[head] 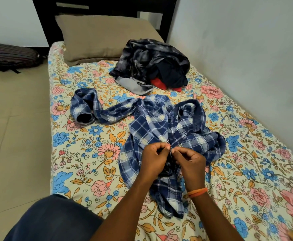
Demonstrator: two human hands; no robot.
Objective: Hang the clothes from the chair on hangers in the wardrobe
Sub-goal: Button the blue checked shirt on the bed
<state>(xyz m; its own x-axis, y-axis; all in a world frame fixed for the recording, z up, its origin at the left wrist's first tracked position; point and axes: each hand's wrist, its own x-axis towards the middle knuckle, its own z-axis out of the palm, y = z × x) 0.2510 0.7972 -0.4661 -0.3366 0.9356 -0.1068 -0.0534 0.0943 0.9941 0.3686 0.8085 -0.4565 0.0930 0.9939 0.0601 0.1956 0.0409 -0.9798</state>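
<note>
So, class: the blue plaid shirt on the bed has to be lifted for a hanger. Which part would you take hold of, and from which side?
Probably the collar and shoulders of the blue plaid shirt, reached from the near edge of the bed, where the person stands. The collar faces the pillow, so lifting there should let the body and the long sleeve sprawled left hang straight. Both hands, left hand and right hand, now pinch the front placket.

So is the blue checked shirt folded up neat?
No. The blue checked shirt lies crumpled on the bed, one sleeve flung out sideways.

A tan pillow [98, 35] lies on the floral bedsheet [83, 153].
</note>
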